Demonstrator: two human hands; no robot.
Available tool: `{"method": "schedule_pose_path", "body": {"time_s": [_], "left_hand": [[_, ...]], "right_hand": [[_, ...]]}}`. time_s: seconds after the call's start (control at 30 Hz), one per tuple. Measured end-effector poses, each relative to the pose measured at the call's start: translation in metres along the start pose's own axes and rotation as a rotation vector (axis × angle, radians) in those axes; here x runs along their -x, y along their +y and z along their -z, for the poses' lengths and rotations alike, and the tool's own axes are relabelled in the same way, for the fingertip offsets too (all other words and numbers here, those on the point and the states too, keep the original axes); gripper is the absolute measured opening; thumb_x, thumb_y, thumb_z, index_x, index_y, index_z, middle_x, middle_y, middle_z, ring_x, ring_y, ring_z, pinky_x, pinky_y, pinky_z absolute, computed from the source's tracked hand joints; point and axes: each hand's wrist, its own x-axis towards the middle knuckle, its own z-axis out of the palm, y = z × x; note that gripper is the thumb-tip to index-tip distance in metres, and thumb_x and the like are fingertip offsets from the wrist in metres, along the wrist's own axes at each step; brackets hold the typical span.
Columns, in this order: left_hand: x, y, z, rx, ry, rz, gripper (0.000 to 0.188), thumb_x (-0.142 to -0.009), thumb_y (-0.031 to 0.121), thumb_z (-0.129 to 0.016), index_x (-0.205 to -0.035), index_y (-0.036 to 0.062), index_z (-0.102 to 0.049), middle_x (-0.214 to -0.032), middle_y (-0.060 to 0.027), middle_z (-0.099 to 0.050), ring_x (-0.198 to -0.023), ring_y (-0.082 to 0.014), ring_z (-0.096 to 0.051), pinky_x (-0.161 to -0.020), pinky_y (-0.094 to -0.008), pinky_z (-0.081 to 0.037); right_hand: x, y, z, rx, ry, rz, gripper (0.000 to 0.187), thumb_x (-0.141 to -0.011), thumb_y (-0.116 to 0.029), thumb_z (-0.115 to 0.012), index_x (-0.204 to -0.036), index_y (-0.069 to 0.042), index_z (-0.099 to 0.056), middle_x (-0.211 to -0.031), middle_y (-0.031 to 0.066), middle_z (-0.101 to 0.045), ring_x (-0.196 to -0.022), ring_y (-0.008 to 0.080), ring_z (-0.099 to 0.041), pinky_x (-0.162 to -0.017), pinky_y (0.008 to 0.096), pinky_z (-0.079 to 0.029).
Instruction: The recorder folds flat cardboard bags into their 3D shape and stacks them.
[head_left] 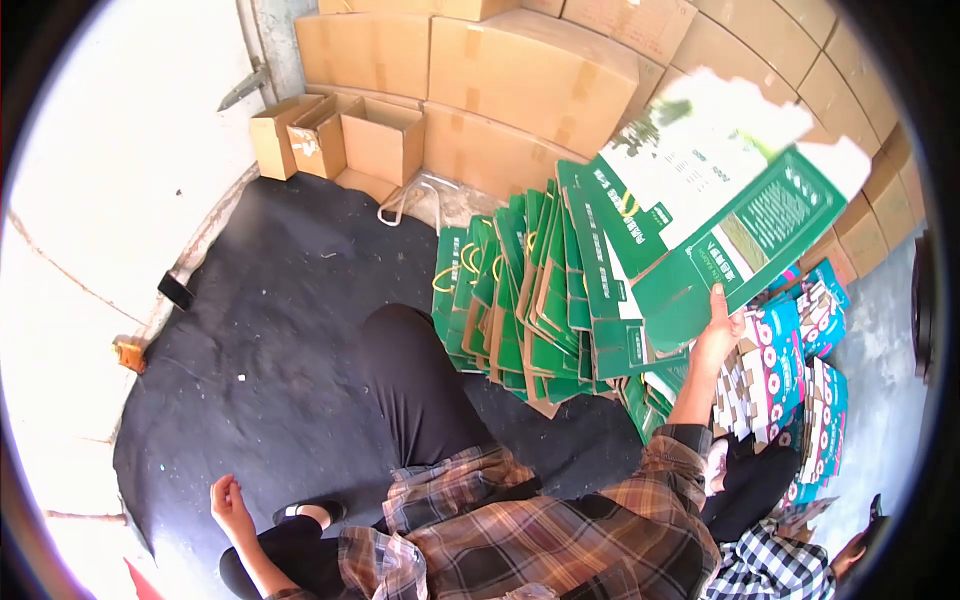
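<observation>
My right hand [714, 338] is closed on the edge of a flattened green and white carton [700, 275], its thumb on the printed face. The carton is raised and tilted above the right end of a leaning row of flattened green cartons [535, 290]. Several in that row have yellow cord handles. Off to the left, my left hand [231, 503] hangs over the black floor sheet with its fingers curled and nothing visible in them.
Brown boxes [530, 75] are stacked along the back wall. Small open boxes [382, 138] stand at the back left. Blue and white printed cartons [780, 360] are piled at the right. Beside them sits a person in a checked sleeve [770, 560]. The black sheet [270, 330] covers the floor.
</observation>
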Motion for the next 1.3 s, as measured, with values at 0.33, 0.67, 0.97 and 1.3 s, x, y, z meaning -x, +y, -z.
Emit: {"method": "schedule_pose_path", "body": {"time_s": [0.33, 0.67, 0.97, 1.3], "left_hand": [[-0.016, 0.056, 0.013, 0.312, 0.015, 0.331, 0.021, -0.090, 0.018, -0.057, -0.105, 0.0046, -0.062, -0.091, -0.0030, -0.061, -0.085, -0.0116, -0.059, -0.066, -0.0253, -0.047], [-0.026, 0.003, 0.056, 0.821, 0.362, 0.373, 0.056, -0.093, 0.049, -0.048, -0.135, 0.0129, -0.042, -0.129, -0.0082, -0.051, -0.117, -0.0206, -0.048, -0.089, -0.0389, -0.043], [-0.009, -0.022, 0.095, 1.374, 0.888, 0.178, 0.048, -0.095, 0.045, -0.046, -0.129, 0.0115, -0.046, -0.120, -0.0026, -0.057, -0.110, -0.0195, -0.053, -0.094, -0.0342, -0.040], [0.003, -0.015, 0.026, 1.136, 0.603, 0.306, 0.015, -0.093, 0.022, -0.058, -0.096, 0.0082, -0.060, -0.091, 0.0017, -0.062, -0.087, -0.0079, -0.054, -0.081, -0.0232, -0.041]], "right_hand": [[0.042, -0.120, -0.160, 0.073, -0.983, 0.467, 0.015, -0.083, -0.007, -0.064, -0.094, 0.004, -0.065, -0.092, 0.0063, -0.063, -0.084, 0.0160, -0.058, -0.075, 0.0280, -0.045], [0.154, -0.136, -0.321, -0.320, -1.723, 0.496, 0.012, -0.074, -0.005, -0.072, -0.074, 0.002, -0.062, -0.069, 0.0044, -0.054, -0.065, 0.0137, -0.052, -0.058, 0.0273, -0.040], [0.276, -0.057, -0.375, -0.178, -1.755, 0.177, 0.031, -0.074, 0.002, -0.068, -0.104, 0.001, -0.061, -0.086, 0.0051, -0.064, -0.081, 0.0123, -0.059, -0.073, 0.0262, -0.047], [0.366, 0.080, -0.371, 0.007, -1.355, -0.151, 0.095, -0.073, -0.029, -0.078, -0.144, -0.001, -0.019, -0.133, 0.0248, -0.030, -0.123, 0.0346, -0.036, -0.102, 0.0384, -0.032]]}}
